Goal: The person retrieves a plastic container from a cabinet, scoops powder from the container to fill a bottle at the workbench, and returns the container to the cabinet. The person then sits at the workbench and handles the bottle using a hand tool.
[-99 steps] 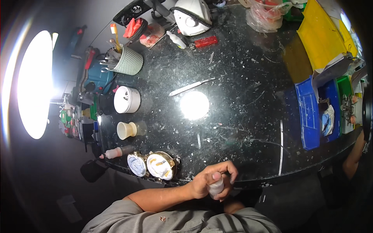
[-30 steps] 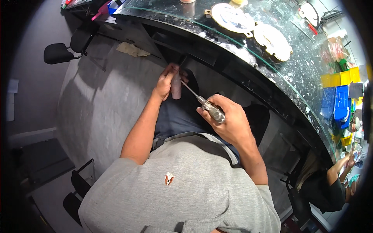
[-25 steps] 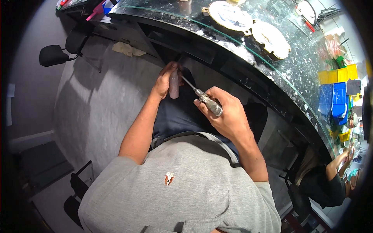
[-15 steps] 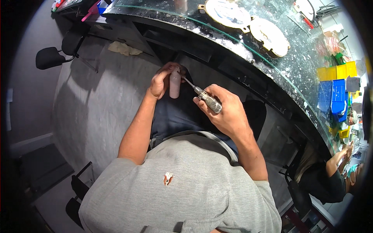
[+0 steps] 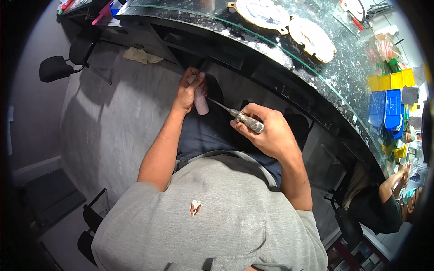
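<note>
My left hand (image 5: 189, 92) is closed round the upper part of a smooth pale-pink cylinder (image 5: 200, 105), above my dark-trousered lap. The cylinder's rounded lower end sticks out below my fingers and leans a little to the right; its top is hidden in my grip. In my right hand (image 5: 271, 131) I hold a screwdriver-like tool (image 5: 251, 122) with a thick, mottled grey handle. Its thin metal shaft points up and left, and the tip is right beside the cylinder near my left fingers. Whether the tip touches it I cannot tell.
A dark, white-spattered workbench (image 5: 312, 38) with a glass-like edge curves ahead and right. On it lie two round plaster-white pieces (image 5: 312, 38) and yellow and blue bins (image 5: 393, 108). Another person (image 5: 375, 203) sits at the far right. A black chair (image 5: 56, 67) stands left, near a cloth (image 5: 142, 56).
The pink cylinder has tilted in my left hand, whose fingers have shifted over its top. My right hand and the tool have moved slightly right and down, with the shaft lying flatter.
</note>
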`<state>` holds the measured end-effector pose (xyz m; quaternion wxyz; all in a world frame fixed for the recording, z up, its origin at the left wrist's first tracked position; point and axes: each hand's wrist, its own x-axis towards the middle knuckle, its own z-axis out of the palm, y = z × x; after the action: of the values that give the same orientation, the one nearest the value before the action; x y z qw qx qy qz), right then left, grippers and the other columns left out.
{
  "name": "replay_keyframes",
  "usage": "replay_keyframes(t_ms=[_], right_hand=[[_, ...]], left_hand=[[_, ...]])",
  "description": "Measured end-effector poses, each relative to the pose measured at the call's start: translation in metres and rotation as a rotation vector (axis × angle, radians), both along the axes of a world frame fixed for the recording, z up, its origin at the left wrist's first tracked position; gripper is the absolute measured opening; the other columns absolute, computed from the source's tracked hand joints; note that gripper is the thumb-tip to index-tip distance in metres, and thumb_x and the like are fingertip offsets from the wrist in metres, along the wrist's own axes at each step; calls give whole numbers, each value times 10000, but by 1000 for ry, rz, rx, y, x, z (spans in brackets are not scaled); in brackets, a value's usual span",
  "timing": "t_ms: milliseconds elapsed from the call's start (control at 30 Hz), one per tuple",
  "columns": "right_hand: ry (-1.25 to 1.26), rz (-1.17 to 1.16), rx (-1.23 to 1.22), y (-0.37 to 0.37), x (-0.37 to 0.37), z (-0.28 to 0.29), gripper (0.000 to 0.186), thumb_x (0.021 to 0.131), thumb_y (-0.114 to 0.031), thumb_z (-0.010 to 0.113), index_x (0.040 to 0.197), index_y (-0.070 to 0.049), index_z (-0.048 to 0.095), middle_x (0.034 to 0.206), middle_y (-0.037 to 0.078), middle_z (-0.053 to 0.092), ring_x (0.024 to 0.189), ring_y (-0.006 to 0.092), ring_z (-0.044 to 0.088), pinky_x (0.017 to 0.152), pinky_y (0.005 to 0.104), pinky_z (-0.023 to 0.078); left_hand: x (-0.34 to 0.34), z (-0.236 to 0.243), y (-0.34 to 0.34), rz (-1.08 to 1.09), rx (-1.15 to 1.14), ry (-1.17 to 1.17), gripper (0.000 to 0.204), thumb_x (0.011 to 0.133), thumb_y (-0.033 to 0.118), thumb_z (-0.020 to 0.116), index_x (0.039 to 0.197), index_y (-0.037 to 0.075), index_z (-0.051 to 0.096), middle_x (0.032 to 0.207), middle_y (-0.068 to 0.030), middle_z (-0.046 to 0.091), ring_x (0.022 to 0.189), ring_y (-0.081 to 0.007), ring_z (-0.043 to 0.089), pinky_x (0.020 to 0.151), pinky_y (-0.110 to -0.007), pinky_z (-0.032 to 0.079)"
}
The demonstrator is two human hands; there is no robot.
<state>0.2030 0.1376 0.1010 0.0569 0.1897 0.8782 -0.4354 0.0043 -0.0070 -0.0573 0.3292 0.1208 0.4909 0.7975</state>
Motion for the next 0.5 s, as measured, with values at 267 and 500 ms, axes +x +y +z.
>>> replay_keyframes(t_ms=[267,500], right_hand=[[-8,8,-5,2,5,-10,312,824,-326,774,919,-43,684,784,121,691,719,268,683,668,382,523],[-177,-58,0,16,22,-16,295,797,-289,792,893,-28,693,723,113,670,640,222,642,628,341,496]], left_hand=[[-3,6,1,-14,-237,359,199,925,163,701,897,64,531,643,-18,540,582,-112,542,533,-280,433],[-2,0,-7,15,-321,460,182,909,195,707,920,47,603,693,-30,597,629,-118,586,597,-276,458]])
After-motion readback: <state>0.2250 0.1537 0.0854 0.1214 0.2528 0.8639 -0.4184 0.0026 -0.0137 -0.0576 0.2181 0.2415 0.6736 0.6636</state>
